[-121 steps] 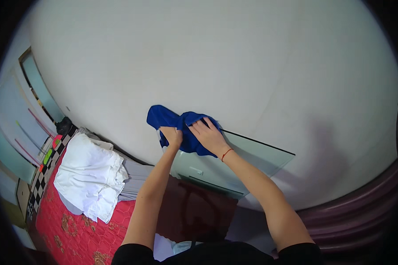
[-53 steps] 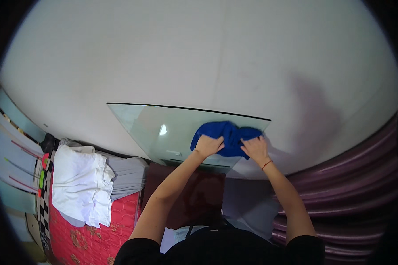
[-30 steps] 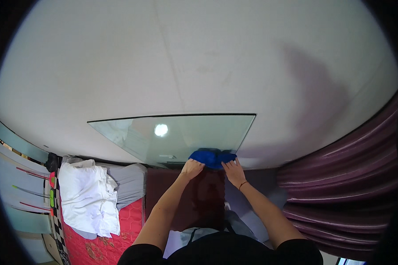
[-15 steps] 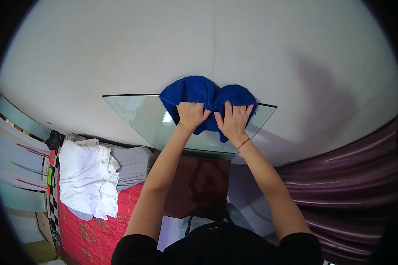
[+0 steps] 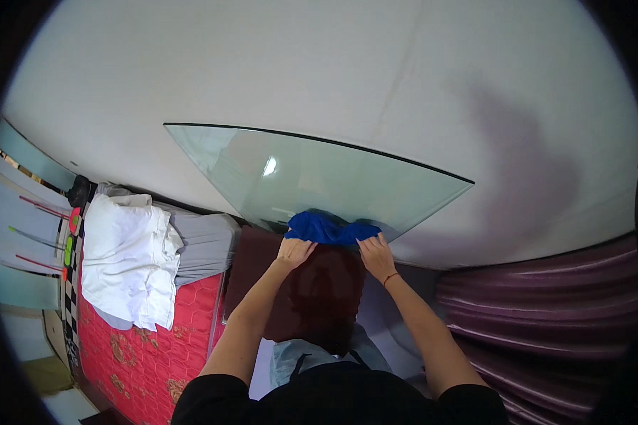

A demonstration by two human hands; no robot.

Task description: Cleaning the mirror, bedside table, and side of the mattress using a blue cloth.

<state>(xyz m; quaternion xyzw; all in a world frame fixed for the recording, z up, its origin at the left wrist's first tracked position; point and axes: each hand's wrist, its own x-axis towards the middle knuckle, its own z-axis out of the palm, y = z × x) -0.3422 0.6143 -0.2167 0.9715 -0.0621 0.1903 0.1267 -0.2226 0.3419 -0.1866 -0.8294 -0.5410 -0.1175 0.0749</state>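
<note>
Blue cloth (image 5: 328, 229) gripped at both ends

Arms extended forward, the left hand (image 5: 295, 252) and right hand (image 5: 377, 256) curled fingers onto its rumpled ends near frame centre, over the lower part of a smooth, dark-edged glass pane (image 5: 312, 170).

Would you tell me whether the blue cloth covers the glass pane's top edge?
No, the blue cloth is low on the glass pane, whose top edge shows bare.

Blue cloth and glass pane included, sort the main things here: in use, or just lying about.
In use:
- blue cloth, left hand and right hand on it
- glass pane, behind the cloth

Just there:
- white cloth
- red bedspread
- purple curtain
</note>
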